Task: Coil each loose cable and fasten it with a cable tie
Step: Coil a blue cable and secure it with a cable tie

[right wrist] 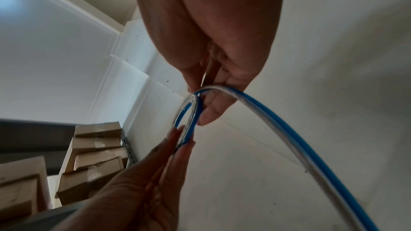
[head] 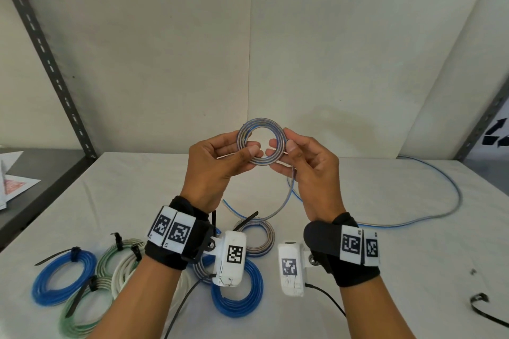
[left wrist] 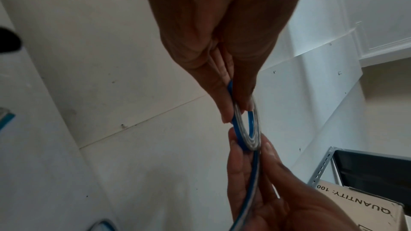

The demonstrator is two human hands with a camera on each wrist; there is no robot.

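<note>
I hold a small coil (head: 260,121) of blue-and-clear cable upright above the white table (head: 399,261), between both hands. My left hand (head: 248,144) pinches the coil's left side with thumb and fingers. On the coil's right side my right hand (head: 281,145) pinches it. The cable's loose tail (head: 451,201) drops from the right hand, lies on the table and sweeps away to the right. In the left wrist view the left hand (left wrist: 239,110) pinches the coil (left wrist: 249,142). From the right wrist, the right hand (right wrist: 198,104) grips the coil (right wrist: 193,115) where the tail (right wrist: 295,140) leaves it.
Several tied coils lie at the front left: a blue one (head: 63,278), a green-and-white one (head: 82,311), a white one (head: 124,270), another blue one (head: 237,297). A black cable tie (head: 484,308) lies at the right edge. A metal shelf upright (head: 49,63) stands on the left.
</note>
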